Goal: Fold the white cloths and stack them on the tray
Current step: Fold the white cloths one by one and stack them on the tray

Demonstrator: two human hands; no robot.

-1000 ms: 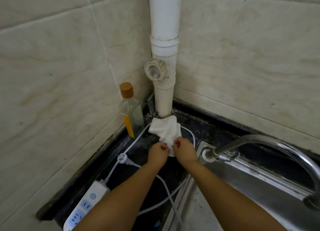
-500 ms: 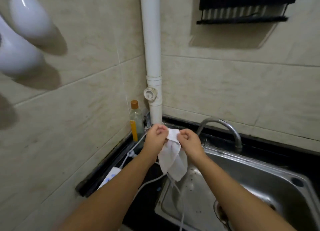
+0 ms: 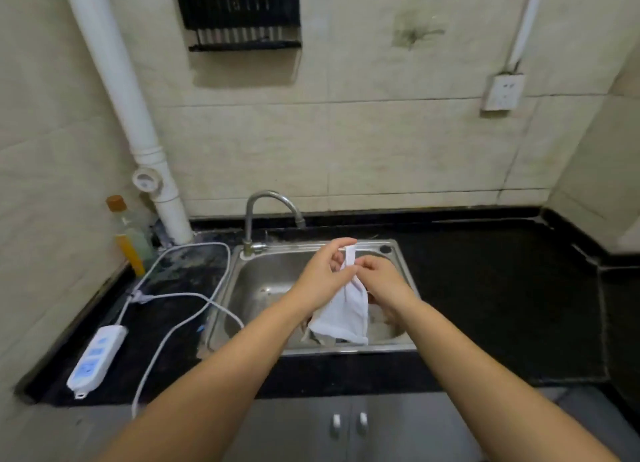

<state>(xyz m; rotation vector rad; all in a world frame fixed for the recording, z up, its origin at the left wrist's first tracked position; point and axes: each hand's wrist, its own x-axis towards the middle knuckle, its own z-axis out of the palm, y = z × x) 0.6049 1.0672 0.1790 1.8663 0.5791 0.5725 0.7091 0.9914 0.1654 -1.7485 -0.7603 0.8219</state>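
A small white cloth (image 3: 346, 311) hangs in the air over the steel sink (image 3: 263, 288). My left hand (image 3: 325, 274) pinches its top edge between thumb and fingers. My right hand (image 3: 382, 281) holds the same upper part of the cloth from the right side. The two hands are close together, almost touching. The lower part of the cloth droops loosely toward the sink's front rim. No tray is in view.
A curved tap (image 3: 266, 216) stands behind the sink. Left of it lie a white power strip (image 3: 97, 359) and its cables (image 3: 194, 288) on the black counter (image 3: 502, 306), with a bottle (image 3: 130, 235) and a white pipe (image 3: 138, 129) in the corner. A wall socket (image 3: 502, 93) is upper right.
Both hands lifted the cloth from the corner by the pipe and carried it right, over the sink. The view swung right and pulled back.
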